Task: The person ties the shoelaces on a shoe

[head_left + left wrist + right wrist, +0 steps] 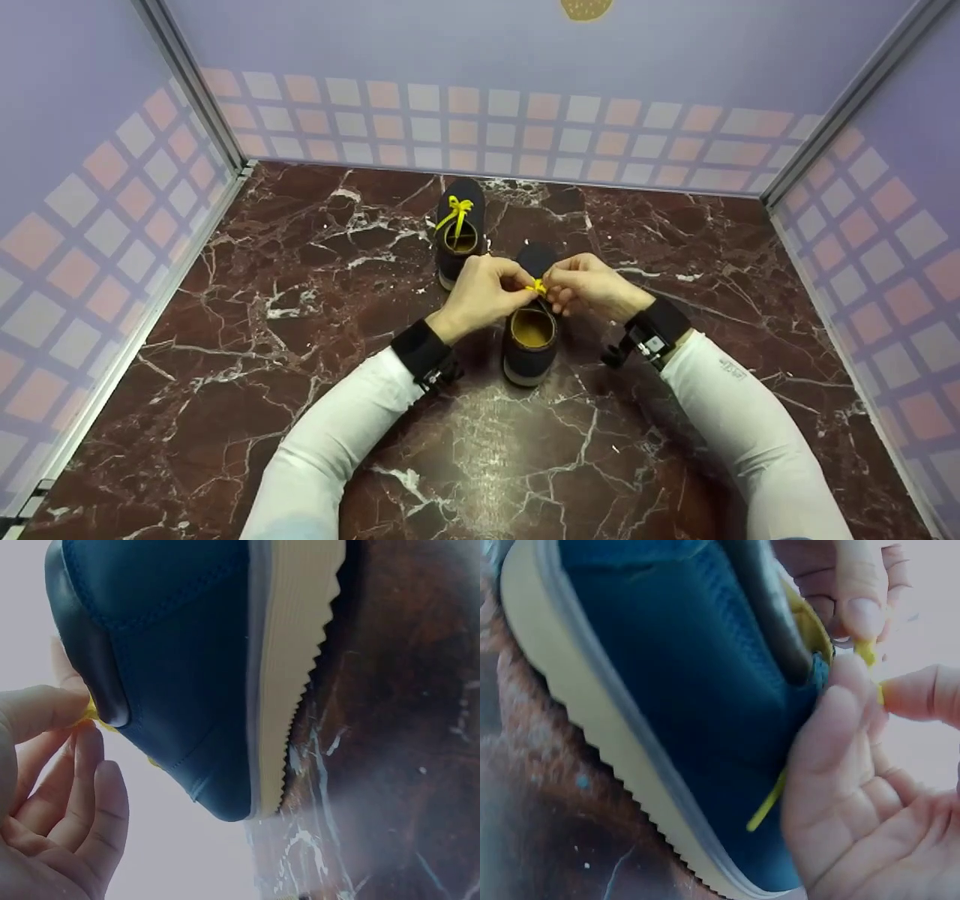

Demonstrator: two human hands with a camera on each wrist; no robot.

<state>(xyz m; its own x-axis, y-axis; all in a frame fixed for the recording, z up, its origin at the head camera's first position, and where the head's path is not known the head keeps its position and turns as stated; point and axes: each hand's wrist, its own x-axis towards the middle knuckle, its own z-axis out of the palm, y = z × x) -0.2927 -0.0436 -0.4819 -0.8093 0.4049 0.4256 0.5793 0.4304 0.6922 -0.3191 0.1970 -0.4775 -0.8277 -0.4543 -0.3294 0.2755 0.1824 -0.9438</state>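
A dark shoe point(525, 358) with a pale sole stands on the marbled surface between both hands, its toe pointing away. My left hand point(486, 291) pinches the yellow shoelace point(537, 286) over the tongue between thumb and index finger. From the other side my right hand point(592, 285) pinches the same lace, fingertips almost meeting the left ones. In the right wrist view one loose lace end point(767, 802) hangs down the shoe's side. Ahead and to the left sits a second dark shoe point(450, 262), its yellow lace point(459, 210) tied in a bow.
The shoes stand on a dark red marbled surface point(315, 405). Purple panels with pink and white squares enclose it: a back wall point(495, 127), a left wall point(97, 195) and a right wall point(892, 225). Each wrist carries a black strap with a camera.
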